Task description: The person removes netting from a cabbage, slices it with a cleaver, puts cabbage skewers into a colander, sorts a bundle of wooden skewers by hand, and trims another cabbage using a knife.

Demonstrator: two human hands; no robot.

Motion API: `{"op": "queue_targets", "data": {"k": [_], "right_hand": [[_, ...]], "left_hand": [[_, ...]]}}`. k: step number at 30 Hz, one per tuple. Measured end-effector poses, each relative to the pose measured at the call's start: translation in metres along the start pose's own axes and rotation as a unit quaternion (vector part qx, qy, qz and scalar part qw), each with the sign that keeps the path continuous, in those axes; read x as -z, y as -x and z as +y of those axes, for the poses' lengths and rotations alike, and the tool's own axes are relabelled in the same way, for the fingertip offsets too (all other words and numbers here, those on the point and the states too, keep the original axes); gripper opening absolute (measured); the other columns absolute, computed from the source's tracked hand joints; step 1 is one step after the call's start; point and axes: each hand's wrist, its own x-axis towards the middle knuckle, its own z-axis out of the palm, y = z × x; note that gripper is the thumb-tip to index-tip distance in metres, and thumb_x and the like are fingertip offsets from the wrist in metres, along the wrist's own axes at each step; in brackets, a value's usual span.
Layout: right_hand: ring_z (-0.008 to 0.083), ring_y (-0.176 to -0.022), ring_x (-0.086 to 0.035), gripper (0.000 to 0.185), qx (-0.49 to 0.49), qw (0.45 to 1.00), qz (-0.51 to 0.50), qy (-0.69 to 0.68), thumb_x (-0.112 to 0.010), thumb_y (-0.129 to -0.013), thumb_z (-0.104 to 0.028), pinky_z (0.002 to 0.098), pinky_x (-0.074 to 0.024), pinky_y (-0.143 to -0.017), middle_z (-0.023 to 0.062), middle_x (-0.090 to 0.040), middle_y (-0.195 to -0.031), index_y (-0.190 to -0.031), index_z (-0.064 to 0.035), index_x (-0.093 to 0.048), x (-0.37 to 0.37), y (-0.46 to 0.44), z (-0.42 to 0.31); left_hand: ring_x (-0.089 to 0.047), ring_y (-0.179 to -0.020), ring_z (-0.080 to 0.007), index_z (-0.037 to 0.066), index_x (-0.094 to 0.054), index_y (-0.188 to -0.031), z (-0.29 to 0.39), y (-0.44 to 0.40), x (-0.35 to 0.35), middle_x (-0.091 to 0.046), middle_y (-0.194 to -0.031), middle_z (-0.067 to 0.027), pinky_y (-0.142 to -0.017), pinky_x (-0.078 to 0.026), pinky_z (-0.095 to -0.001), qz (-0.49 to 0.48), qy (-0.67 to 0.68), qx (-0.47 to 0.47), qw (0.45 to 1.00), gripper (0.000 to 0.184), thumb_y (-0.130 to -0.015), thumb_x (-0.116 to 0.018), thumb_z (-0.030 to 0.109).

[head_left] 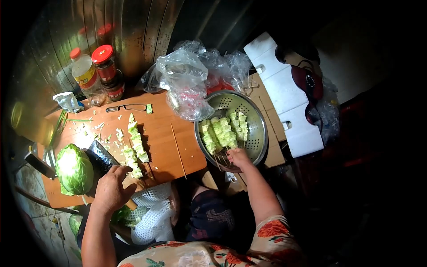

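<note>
My left hand point(112, 188) hovers over the front of the wooden board point(162, 118), thumb and fingers apart, with nothing visible in it. Beneath and beside it lies a cleaver point(101, 156) with a dark, wet-looking blade; its wooden handle point(131, 204) sticks out past the board's edge. A green cabbage point(74, 170) sits left of the blade. Two cabbage skewers point(138, 141) lie right of my left hand. My right hand point(239, 158) reaches into a metal colander point(257, 120), its fingers closed at the stick ends of the cabbage skewers point(222, 131) there.
A bare bamboo stick point(179, 150), a peeler point(129, 107) and cabbage scraps lie on the board. Behind stand a bottle point(85, 75) and red-lidded jars point(104, 66). Crumpled plastic bags point(184, 73) touch the colander. White foam packing point(284, 98) is on the right.
</note>
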Motion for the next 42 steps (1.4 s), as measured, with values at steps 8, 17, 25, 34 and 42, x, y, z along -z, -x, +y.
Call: {"op": "queue_targets", "data": {"k": [8,17,25,34,42], "right_hand": [[0.0131,-0.068,-0.059,0.025,0.151,0.978,0.105,0.103,-0.052,-0.092,-0.02,0.0275,-0.0481,-0.063,0.0064,-0.064,-0.077,-0.1,-0.0002,-0.064,0.022,-0.044,0.032],[0.039,-0.094,-0.06,0.023,0.06,0.928,0.081,0.359,-0.051,-0.087,-0.021,0.0452,-0.0476,-0.083,0.0218,-0.064,-0.099,-0.098,-0.0058,-0.065,0.0,-0.03,-0.02],[0.038,-0.097,-0.062,0.026,0.069,0.919,0.045,0.386,-0.051,-0.084,-0.016,0.0435,-0.0501,-0.083,0.0231,-0.064,-0.104,-0.095,0.0007,-0.068,0.003,-0.038,-0.015],[0.0364,-0.098,-0.063,0.028,0.02,0.915,0.115,0.385,-0.06,-0.082,-0.021,0.0446,-0.0492,-0.086,0.0219,-0.066,-0.103,-0.096,0.0022,-0.067,0.008,0.025,-0.055],[0.0342,-0.074,-0.064,0.016,0.335,0.918,0.033,0.212,-0.062,-0.081,-0.025,0.0447,-0.0515,-0.068,0.0126,-0.066,-0.077,-0.081,-0.0094,-0.063,-0.083,0.125,-0.075]], "left_hand": [[-0.063,-0.09,-0.0317,0.004,-0.062,-0.107,-0.002,0.002,-0.004,-0.061,-0.101,-0.0148,-0.078,-0.052,-0.0382,0.022,0.001,0.002,1.0,0.042,-0.068,-0.073,0.012],[-0.061,-0.095,-0.0355,0.005,-0.06,-0.11,0.002,-0.001,-0.001,-0.06,-0.107,-0.0157,-0.083,-0.05,-0.0403,-0.025,-0.001,0.017,1.0,0.043,-0.071,-0.071,0.018],[-0.063,-0.084,-0.0332,0.004,-0.061,-0.108,0.001,-0.002,-0.008,-0.061,-0.101,-0.0147,-0.074,-0.052,-0.0389,-0.006,-0.036,-0.02,0.999,0.043,-0.069,-0.073,0.014],[-0.063,-0.083,-0.0297,0.004,-0.061,-0.108,-0.008,0.003,-0.007,-0.061,-0.099,-0.0136,-0.074,-0.052,-0.0377,0.008,-0.035,-0.029,0.999,0.043,-0.069,-0.074,0.013],[-0.061,-0.095,-0.0341,0.006,-0.06,-0.112,-0.002,0.018,-0.002,-0.061,-0.109,-0.0148,-0.084,-0.05,-0.0397,-0.033,-0.029,-0.019,0.999,0.042,-0.074,-0.07,0.02]]}}
